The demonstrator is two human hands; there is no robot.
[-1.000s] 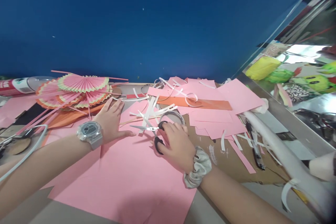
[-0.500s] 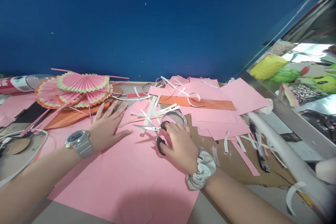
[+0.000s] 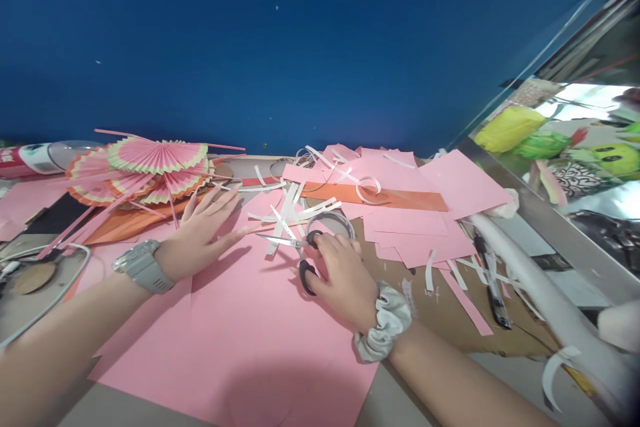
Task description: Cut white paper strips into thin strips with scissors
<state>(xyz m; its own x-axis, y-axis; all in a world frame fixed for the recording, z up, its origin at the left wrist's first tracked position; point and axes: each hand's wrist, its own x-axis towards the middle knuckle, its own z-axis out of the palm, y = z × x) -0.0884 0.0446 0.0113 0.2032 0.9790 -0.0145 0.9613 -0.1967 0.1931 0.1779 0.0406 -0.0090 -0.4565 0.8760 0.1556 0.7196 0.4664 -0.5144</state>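
Head view: nearest lies the large pink paper sheet (image 3: 240, 340) on the worktop (image 3: 125, 407). On it, the right hand (image 3: 340, 273) curls its fingers (image 3: 327, 247) through the black handles of the scissors (image 3: 299, 252), blades pointing to nine o'clock. At ten o'clock from them the left hand (image 3: 200, 233) presses flat, fingers spread wide. Beyond, at eleven o'clock, sit pleated paper fans (image 3: 150, 170).

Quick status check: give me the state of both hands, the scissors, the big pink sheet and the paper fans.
left hand: open, fingers spread, flat on the pink sheet.
right hand: closed around the scissors' black handles.
scissors: lying low on the sheet, blades nearly shut, pointing left.
pink sheet: flat, creased, uncut near the hands.
paper fans: unfolded, stacked.
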